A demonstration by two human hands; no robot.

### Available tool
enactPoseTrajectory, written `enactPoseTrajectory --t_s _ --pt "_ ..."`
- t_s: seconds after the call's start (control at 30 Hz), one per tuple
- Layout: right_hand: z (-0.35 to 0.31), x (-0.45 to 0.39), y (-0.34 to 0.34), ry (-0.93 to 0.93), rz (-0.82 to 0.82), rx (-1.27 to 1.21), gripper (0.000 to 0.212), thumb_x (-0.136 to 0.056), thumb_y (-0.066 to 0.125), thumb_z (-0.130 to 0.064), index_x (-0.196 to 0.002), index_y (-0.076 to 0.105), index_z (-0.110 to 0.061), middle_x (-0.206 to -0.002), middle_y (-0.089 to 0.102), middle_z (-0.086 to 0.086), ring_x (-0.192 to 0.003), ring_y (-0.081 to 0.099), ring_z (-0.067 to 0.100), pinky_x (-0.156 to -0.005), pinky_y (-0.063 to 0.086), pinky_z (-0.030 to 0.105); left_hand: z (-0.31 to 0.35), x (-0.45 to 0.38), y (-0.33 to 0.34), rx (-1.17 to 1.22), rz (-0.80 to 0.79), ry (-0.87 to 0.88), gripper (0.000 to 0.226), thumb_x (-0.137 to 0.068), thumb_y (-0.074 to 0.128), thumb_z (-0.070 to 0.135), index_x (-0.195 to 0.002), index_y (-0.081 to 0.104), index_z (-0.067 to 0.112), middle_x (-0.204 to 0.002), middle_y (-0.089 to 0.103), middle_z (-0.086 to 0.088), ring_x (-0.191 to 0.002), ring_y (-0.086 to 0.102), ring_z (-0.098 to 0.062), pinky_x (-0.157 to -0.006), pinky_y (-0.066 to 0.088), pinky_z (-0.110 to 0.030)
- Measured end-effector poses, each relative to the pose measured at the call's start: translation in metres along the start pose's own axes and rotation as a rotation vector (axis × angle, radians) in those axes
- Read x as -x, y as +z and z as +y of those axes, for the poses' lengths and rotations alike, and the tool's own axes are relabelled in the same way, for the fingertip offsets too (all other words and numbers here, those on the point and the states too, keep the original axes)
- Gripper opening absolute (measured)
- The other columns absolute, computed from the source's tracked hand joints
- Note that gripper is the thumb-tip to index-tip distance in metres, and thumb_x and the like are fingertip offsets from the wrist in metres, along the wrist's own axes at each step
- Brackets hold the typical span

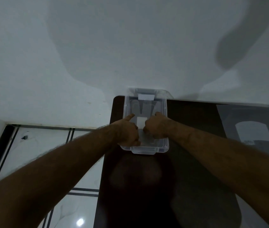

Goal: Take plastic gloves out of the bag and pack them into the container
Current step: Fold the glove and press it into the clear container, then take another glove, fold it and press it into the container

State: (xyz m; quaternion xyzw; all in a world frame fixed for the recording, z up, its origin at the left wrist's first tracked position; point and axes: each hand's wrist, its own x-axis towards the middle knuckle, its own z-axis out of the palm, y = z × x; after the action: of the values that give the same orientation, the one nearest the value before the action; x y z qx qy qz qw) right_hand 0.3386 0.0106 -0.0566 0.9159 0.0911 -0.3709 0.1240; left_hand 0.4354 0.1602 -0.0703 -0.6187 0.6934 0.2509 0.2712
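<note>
Head view: clear plastic container (163,112) at the far left corner of the dark worktop (196,162), far end against the white wall (81,46). Both hands inside it, pressing down on a pale folded sheet, probably the plastic gloves (141,123), at the container's middle. Left hand (128,131) curled, forefinger stretched forward; right hand (156,127) fisted; cannot tell whether either grip clamps the sheet. Tiled floor (31,145) beyond the worktop's left edge
</note>
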Motion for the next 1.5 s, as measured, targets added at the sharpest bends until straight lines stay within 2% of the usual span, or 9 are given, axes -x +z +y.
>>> enactPoseTrajectory --t_s 0.23,0.4,0.53,0.73,0.83,1.07,1.23,1.37,1.5 --pt "0.005 -0.001 0.014 -0.058 0.127 0.090 0.044 -0.098 0.069 -0.042 -0.140 0.063 -0.031 -0.132 0.065 0.005 -0.122 0.061 0.031 -0.111 0.042 0.059 0.002 0.005 -0.004 0.039 0.058 -0.014 0.063 -0.112 0.020 0.061 -0.135 0.071 0.032 -0.134 0.074 0.002 -0.153 0.045 -0.024 -0.125 -0.016 -0.065" --pt "-0.002 0.005 0.012 -0.005 0.032 0.080 0.043 -0.100 0.066 -0.041 -0.142 0.060 -0.032 -0.136 0.064 0.004 -0.130 0.058 0.031 -0.121 0.030 0.063 0.008 0.016 -0.015 0.074 -0.011 -0.053 0.073 -0.110 0.014 0.066 -0.143 0.064 0.025 -0.134 0.072 -0.008 -0.152 0.045 -0.026 -0.126 -0.015 -0.069" --pt "-0.003 0.029 -0.003 0.055 0.148 -0.013 0.039 -0.102 0.062 -0.038 -0.141 0.062 -0.032 -0.135 0.066 0.003 -0.128 0.060 0.029 -0.121 0.031 0.061 0.010 0.026 -0.016 0.072 0.119 -0.092 0.076 -0.108 0.008 0.067 -0.135 0.070 0.031 -0.137 0.073 0.000 -0.154 0.042 -0.024 -0.127 -0.015 -0.068" --pt "-0.008 0.128 0.029 0.138 0.608 -0.330 0.026 -0.099 0.062 -0.029 -0.122 0.073 -0.032 -0.121 0.075 -0.006 -0.119 0.066 0.020 -0.121 0.031 0.055 0.061 0.061 -0.030 0.138 0.502 -0.194 0.037 -0.108 0.041 0.046 -0.101 0.071 0.026 -0.097 0.075 0.001 -0.101 0.070 -0.024 -0.118 0.035 -0.049" --pt "-0.022 0.189 0.091 0.171 0.713 -0.437 0.020 -0.095 0.069 -0.026 -0.113 0.076 -0.026 -0.111 0.076 -0.001 -0.110 0.068 0.022 -0.116 0.039 0.055 0.124 0.062 -0.046 0.297 0.515 -0.156 0.032 -0.108 0.044 0.047 -0.107 0.071 0.029 -0.100 0.073 0.007 -0.099 0.066 -0.016 -0.109 0.040 -0.043" --pt "-0.069 0.323 0.296 0.372 0.524 -0.772 0.029 -0.097 0.062 -0.033 -0.121 0.075 -0.026 -0.113 0.076 -0.002 -0.109 0.068 0.018 -0.104 0.049 0.042 0.294 -0.006 -0.051 0.411 0.460 0.057 0.031 -0.108 0.048 0.041 -0.125 0.070 0.028 -0.120 0.074 0.005 -0.113 0.067 -0.019 -0.101 0.051 -0.044" --pt "-0.096 0.390 0.404 0.436 0.371 -0.852 0.065 -0.089 0.054 -0.069 -0.139 0.064 -0.029 -0.132 0.069 -0.003 -0.125 0.060 0.022 -0.107 0.050 0.048 0.382 -0.066 -0.066 0.467 0.374 0.120 0.033 -0.110 0.050 0.040 -0.135 0.068 0.028 -0.135 0.068 0.004 -0.126 0.060 -0.018 -0.109 0.047 -0.043" --pt "-0.103 0.408 0.457 0.301 0.295 -0.680 0.088 -0.076 0.072 -0.075 -0.146 0.059 -0.023 -0.141 0.066 0.005 -0.130 0.060 0.032 -0.108 0.047 0.054 0.427 -0.097 -0.069 0.481 0.353 0.090 0.042 -0.105 0.057 0.052 -0.139 0.065 0.029 -0.138 0.065 0.005 -0.129 0.055 -0.015 -0.111 0.044 -0.040" --pt "-0.111 0.410 0.490 0.246 0.336 -0.579 0.091 -0.062 0.096 -0.053 -0.140 0.063 -0.020 -0.134 0.068 0.005 -0.123 0.063 0.031 -0.108 0.049 0.055 0.464 -0.109 -0.059 0.462 0.373 0.021 0.059 -0.096 0.063 0.065 -0.143 0.062 0.028 -0.141 0.063 0.006 -0.130 0.052 -0.015 -0.110 0.043 -0.039"
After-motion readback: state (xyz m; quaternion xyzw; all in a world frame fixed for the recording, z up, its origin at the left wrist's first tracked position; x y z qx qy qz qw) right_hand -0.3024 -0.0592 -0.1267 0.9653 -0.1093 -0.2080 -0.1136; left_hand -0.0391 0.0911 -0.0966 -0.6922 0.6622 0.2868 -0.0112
